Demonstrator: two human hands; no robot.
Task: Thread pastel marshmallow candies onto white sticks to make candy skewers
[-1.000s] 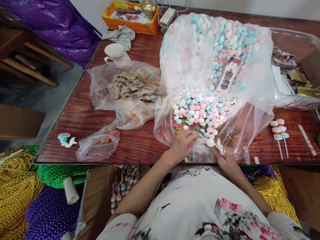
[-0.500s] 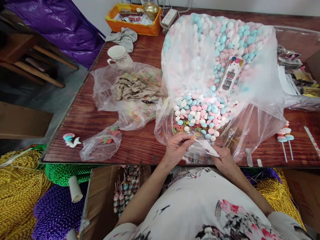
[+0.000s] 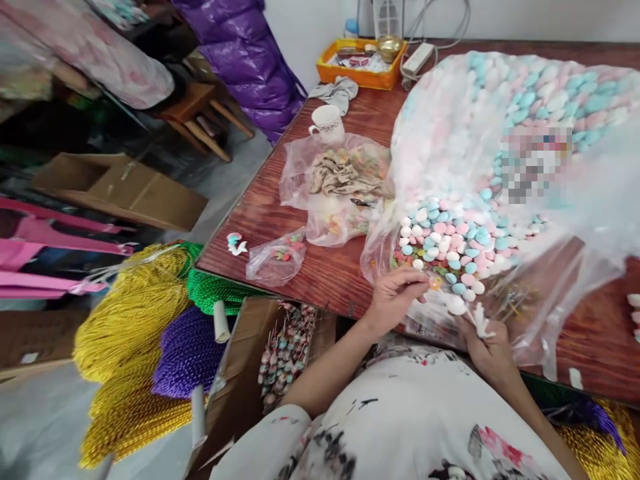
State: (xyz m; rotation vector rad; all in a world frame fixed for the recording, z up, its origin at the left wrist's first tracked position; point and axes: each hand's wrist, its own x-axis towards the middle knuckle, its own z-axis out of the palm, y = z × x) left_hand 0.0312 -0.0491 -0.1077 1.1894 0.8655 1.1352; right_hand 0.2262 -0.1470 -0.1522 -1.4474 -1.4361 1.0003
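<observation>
My left hand (image 3: 403, 297) pinches a small orange and yellow ring-shaped piece (image 3: 436, 283) between thumb and fingertips, just in front of the loose candy-like pieces. To its right, my right hand (image 3: 484, 343) is closed on a white piece with a frayed-looking end (image 3: 481, 321); its exact kind is blurred. A rounded white piece (image 3: 456, 305) sits between the two hands, and I cannot tell whether it is joined to the held one. Pink, white and blue round pieces (image 3: 450, 237) spill from a large clear plastic bag (image 3: 440, 127) beyond my hands.
Smaller plastic bags (image 3: 275, 263), a crumpled cloth (image 3: 345, 177), a mug (image 3: 327, 123) and an orange tray (image 3: 357, 79) occupy the table's left side. A cardboard box (image 3: 235, 373) of wrapped sticks stands below the edge, beside gold, green and purple bead strands (image 3: 135, 307). A person (image 3: 115, 53) is at far left.
The view has swung left, bringing the person and floor boxes into sight. My hands have drawn apart; the white piece in my right hand now shows a frayed-looking end.
</observation>
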